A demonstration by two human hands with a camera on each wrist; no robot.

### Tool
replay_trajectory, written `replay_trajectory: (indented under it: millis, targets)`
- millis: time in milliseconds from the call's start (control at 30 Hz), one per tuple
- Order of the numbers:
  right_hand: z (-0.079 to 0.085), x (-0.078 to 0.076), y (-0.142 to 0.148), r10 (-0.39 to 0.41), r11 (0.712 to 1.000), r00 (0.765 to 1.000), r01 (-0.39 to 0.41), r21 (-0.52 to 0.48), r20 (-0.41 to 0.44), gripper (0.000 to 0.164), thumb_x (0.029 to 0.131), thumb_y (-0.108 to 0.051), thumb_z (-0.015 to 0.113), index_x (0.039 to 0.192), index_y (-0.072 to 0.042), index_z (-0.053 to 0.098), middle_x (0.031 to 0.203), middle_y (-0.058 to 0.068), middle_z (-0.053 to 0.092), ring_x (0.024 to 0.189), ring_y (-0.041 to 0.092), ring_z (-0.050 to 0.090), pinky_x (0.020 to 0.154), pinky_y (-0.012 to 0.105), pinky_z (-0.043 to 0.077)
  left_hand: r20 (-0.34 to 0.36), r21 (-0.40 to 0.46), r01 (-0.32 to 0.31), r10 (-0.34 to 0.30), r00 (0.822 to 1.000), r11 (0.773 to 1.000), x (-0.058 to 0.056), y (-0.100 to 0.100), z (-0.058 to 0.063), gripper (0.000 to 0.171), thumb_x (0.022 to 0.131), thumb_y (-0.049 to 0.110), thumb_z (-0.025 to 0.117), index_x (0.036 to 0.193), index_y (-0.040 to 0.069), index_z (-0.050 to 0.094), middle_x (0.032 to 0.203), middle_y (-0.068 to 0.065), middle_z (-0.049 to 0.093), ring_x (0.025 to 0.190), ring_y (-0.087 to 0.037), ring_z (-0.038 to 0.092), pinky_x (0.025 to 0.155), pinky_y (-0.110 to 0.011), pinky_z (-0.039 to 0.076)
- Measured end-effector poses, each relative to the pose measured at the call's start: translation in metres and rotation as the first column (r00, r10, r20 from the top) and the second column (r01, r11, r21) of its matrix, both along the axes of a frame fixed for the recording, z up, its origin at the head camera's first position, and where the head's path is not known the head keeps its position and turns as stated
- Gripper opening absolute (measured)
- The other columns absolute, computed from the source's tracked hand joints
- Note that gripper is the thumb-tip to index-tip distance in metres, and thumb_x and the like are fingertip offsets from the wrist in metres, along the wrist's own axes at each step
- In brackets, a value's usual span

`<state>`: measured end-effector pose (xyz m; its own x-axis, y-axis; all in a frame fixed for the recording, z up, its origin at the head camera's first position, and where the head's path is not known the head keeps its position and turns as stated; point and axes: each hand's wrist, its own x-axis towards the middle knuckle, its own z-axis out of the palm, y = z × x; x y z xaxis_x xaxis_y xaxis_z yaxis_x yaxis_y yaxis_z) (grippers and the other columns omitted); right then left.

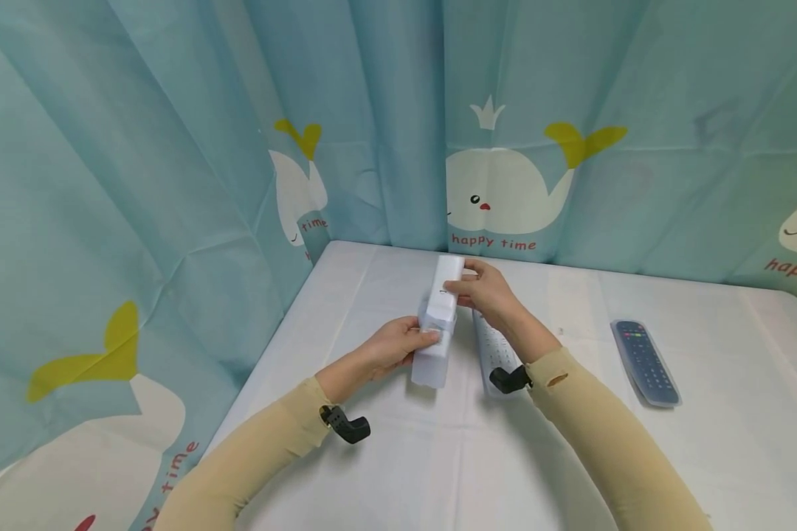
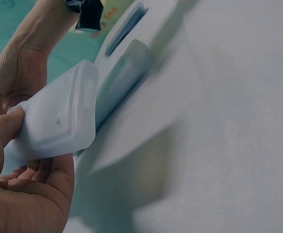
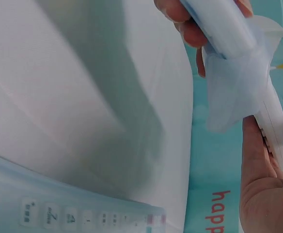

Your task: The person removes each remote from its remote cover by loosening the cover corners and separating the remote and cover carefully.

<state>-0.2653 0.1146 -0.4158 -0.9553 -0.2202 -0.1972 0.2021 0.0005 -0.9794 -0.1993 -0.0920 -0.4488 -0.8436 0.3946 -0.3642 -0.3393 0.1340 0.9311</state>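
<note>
The remote [image 1: 446, 276] is held above the worktop [image 1: 372, 472], its long axis running away from the person toward the curtain [image 1: 398, 184], far end leaning slightly right. Its near part sits in the sleeve [image 1: 430, 366]. The left hand [image 1: 390, 345] grips the sleeve, thumb on top, fingers curled beneath; the right hand's [image 1: 490, 293] fingers pinch the bare far part. The remote is smooth and white, the sleeve translucent and loose at its mouth.

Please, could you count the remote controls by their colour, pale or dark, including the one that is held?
Pale: 2 (held remote, middle remote)
Dark: 1 (far-right remote)
Total: 3
</note>
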Motion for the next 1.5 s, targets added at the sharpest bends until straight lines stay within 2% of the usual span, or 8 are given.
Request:
replay_trajectory:
  millis: [400, 733, 1100, 1500]
  targets:
    - [0.0021, -0.0056, 0.0044, 0.030, 0.998, 0.999, -0.030, 0.047, -0.012, 0.065, 0.097, -0.005, 0.069, 0.152, 0.003, 0.036, 0.137, 0.024, 0.058, 0.100, 0.022, 0.069, 0.084, 0.031, 0.059, 0.002, -0.025, 0.043, -0.043, 0.999, 0.999, -0.0003, -0.0012, 0.0025, 0.054, 0.101, 0.021, 0.068, 0.144, -0.005, 0.046, 0.130, -0.017, 0.065, 0.117, -0.028, 0.063, 0.098, -0.045, 0.053]
    - [0.0029, -0.0069, 0.0070, 0.033, 0.999, 0.999, -0.033, 0.030, -0.001, 0.066, 0.097, -0.004, 0.068, 0.153, 0.004, 0.034, 0.138, 0.025, 0.056, 0.102, 0.023, 0.068, 0.085, 0.031, 0.059, 0.003, -0.040, 0.059, -0.059, 0.998, 0.997, 0.0019, -0.0018, 0.0037, 0.051, 0.101, 0.018, 0.068, 0.142, -0.005, 0.047, 0.127, -0.016, 0.066, 0.116, -0.027, 0.063, 0.097, -0.045, 0.054]
    - [0.0019, -0.0067, 0.0061, 0.025, 0.999, 1.000, -0.025, 0.030, 0.003, 0.070, 0.098, -0.005, 0.069, 0.156, 0.004, 0.030, 0.141, 0.025, 0.054, 0.108, 0.025, 0.066, 0.087, 0.030, 0.058, -0.012, -0.046, 0.065, -0.065, 0.998, 0.997, 0.0031, -0.0055, -0.0009, 0.053, 0.101, 0.018, 0.069, 0.145, -0.002, 0.046, 0.130, -0.014, 0.065, 0.118, -0.026, 0.063, 0.099, -0.046, 0.052]
    - [0.0001, -0.0083, 0.0058, 0.027, 0.999, 1.000, -0.028, 0.027, 0.005, 0.070, 0.098, -0.005, 0.069, 0.155, 0.004, 0.031, 0.140, 0.025, 0.056, 0.106, 0.024, 0.067, 0.085, 0.029, 0.058, -0.020, -0.055, 0.081, -0.082, 0.996, 0.995, 0.0034, -0.0078, -0.0016, 0.051, 0.101, 0.016, 0.068, 0.144, -0.002, 0.047, 0.128, -0.014, 0.066, 0.118, -0.026, 0.062, 0.101, -0.047, 0.051]
